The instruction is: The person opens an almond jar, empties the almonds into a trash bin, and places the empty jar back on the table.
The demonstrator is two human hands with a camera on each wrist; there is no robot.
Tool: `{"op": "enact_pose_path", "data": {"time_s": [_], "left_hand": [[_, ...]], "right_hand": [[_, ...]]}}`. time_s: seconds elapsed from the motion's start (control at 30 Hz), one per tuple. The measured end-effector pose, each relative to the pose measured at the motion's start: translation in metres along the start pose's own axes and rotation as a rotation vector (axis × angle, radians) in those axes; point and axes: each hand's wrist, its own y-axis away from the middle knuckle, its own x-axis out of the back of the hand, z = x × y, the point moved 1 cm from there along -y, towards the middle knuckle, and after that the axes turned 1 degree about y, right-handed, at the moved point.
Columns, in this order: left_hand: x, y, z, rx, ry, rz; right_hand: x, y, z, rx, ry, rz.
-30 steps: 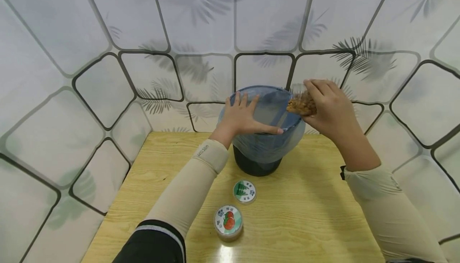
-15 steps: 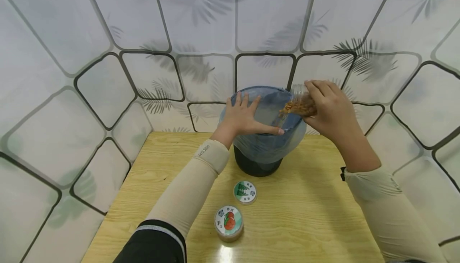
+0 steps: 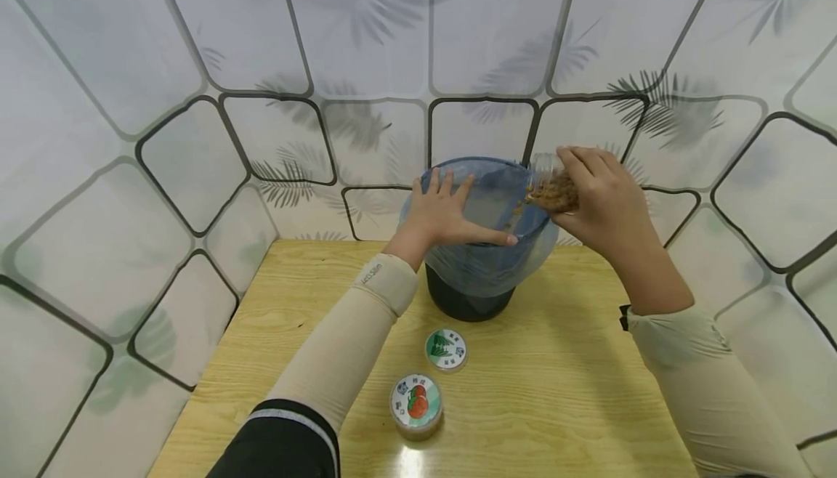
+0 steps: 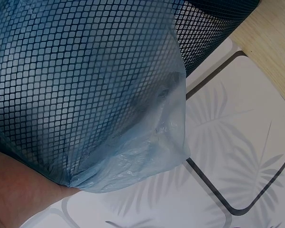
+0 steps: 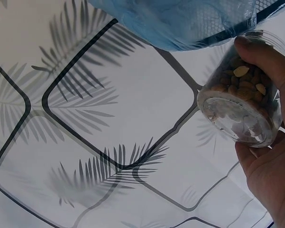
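Note:
My right hand (image 3: 604,198) grips a clear jar (image 3: 556,189) of brown nuts that look like almonds (image 5: 246,83). The jar lies tipped on its side at the right rim of a dark mesh bin (image 3: 467,307), its mouth over the opening. A few nuts (image 3: 517,211) are in the air just below the mouth. A blue plastic bag (image 3: 487,274) lines the bin and folds down over its outside. Across the bin's near left rim my left hand (image 3: 434,213) rests with fingers spread and thumb along the front edge. The bottom of the bin is hidden.
On the wooden table (image 3: 556,391), in front of the bin, lies a round lid (image 3: 447,349) with a green leaf picture. Nearer stands a jar with a tomato-picture lid (image 3: 416,402). A patterned wall covering (image 3: 366,42) stands close behind the bin and along both sides.
Nuts have been spilling from the tipped jar into the bin, the thickest stream about half a second ago. Both hands have stayed nearly in place.

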Motion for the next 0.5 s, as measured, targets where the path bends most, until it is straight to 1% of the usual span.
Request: {"op": "enact_pose_path", "data": {"time_s": [0.3,0.5], "left_hand": [[0.0000,0.0005,-0.0016,-0.004,0.001,0.009],[-0.0003,-0.0002,-0.0016,-0.003,-0.011,0.000]], "right_hand": [[0.0000,-0.0004,-0.0011,-0.011,-0.009,0.005],[0.0006,0.0022,-0.0017,-0.028,-0.018,0.014]]}}
